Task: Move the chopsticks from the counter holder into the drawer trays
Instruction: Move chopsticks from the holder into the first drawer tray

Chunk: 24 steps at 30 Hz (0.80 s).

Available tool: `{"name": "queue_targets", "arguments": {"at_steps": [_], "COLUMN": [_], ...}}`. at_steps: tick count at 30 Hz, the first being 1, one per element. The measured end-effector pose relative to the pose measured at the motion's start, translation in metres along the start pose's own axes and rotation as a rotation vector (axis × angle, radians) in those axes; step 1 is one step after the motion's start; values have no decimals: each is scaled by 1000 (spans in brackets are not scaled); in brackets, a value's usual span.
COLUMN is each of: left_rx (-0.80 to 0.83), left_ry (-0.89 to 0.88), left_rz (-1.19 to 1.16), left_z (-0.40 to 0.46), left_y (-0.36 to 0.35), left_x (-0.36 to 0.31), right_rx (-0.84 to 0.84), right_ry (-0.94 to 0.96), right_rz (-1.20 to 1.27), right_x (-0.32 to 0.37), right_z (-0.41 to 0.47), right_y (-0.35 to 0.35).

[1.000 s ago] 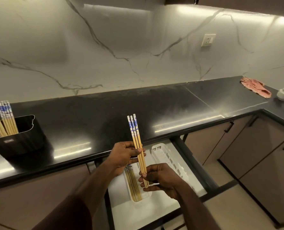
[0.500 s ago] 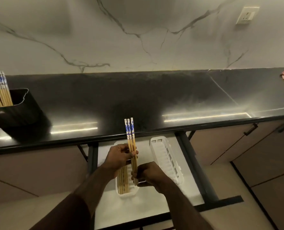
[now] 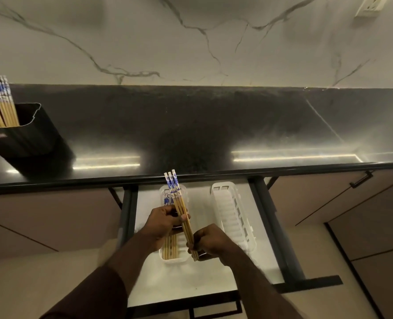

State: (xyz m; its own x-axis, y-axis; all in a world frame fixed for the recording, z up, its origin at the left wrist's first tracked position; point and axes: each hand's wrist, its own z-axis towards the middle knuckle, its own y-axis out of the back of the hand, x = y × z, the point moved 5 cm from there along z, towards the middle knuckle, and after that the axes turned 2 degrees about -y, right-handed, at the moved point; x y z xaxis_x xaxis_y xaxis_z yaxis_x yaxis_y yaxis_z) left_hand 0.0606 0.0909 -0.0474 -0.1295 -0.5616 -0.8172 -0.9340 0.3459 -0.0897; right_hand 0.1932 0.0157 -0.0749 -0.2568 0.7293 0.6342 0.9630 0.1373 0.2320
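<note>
My left hand (image 3: 165,223) is curled around the middle of a small bundle of chopsticks (image 3: 179,208), thumb pressed across the front of them. My right hand (image 3: 210,241) pinches the same bundle at its lower, plain wooden end, fingers folded in around the tips. The bundle looks like three or four sticks; I cannot tell the exact count. They tilt slightly, with the blue-and-white patterned tops pointing up and away from me toward the counter edge.

Both hands are above an open drawer (image 3: 214,279) with a white floor and dark metal sides. Directly under my left hand sits a narrow white tray (image 3: 165,260), and more chopsticks (image 3: 170,247) already lie flat inside it, patterned ends at the far end. Just to the right, apart from the first, is a second white tray (image 3: 234,222) with ribbed slots; nothing is visible in it.

Beyond the drawer runs a glossy black counter (image 3: 202,125) reflecting two strips of light. At its far left stands a black holder (image 3: 23,137), with a cluster of upright chopsticks (image 3: 1,104) leaning in it, patterned tops up. Behind the counter is a white marble wall (image 3: 168,38) with grey veins, and a wall socket (image 3: 370,6) at the upper right. Brown cabinet fronts (image 3: 329,199) flank the drawer.
</note>
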Motion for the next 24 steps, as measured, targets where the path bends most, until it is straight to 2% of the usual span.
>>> {"name": "queue_targets", "arguments": {"at_steps": [9, 16, 19, 24], "left_rx": [-52, -83, -86, -84], "left_ry": [113, 192, 224, 247], "left_rz": [-168, -139, -110, -64], "left_z": [7, 14, 20, 33], "left_y": [7, 7, 3, -3], "left_x": [24, 43, 47, 48], "right_rx": [-19, 62, 66, 3], "right_ry": [-56, -158, -214, -303], "right_rz": [-76, -63, -5, 235], "right_x": [0, -10, -16, -21], "right_z": [3, 3, 4, 12], "right_y": [2, -1, -4, -11]}}
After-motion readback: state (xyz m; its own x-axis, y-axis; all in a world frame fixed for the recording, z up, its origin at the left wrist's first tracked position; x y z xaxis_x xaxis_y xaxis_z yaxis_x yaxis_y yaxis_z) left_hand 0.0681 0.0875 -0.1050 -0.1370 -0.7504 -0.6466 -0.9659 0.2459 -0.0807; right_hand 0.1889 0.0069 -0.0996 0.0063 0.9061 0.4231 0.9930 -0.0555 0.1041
